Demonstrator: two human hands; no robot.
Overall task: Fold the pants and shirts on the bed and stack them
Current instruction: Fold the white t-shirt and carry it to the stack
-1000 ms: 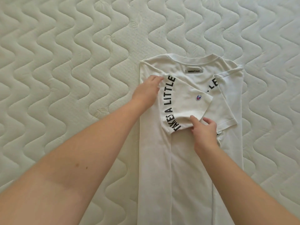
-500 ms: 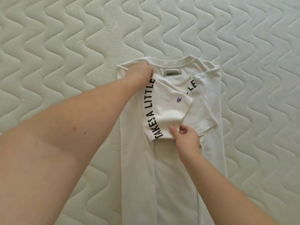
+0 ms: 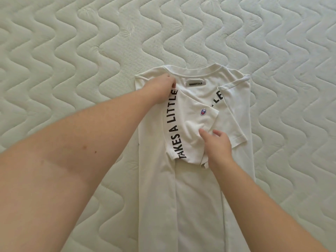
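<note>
One garment: a white shirt (image 3: 196,206) lies back-up on the bed (image 3: 72,51), well out on the quilted mattress, collar away from the person, both sides already turned in to make a long narrow strip.
Print: black letters curve along the folded left panel; a small round logo (image 3: 202,112) sits on the sleeve (image 3: 192,124) laid over the middle.
Handling: it looks like light, soft, limp knit that will crease and slide on itself, so a fold holds only if pressed flat. Best taken at hems, shoulder seams or folded edges, not mid-panel, where it would bunch.
Left hand (image 3: 161,88): rests on the left shoulder near the collar, fingers bent down onto the cloth; whether they pinch a fold or only press it, I cannot tell.
Right hand (image 3: 218,144): fingers curled loosely, thumb and forefinger nipping a small pucker of the sleeve near its cuff.
Likely step: smoothing the sleeve before folding the strip lengthwise.
Risk: tugging may shift the layers beneath.
Pants: none in view.
</note>
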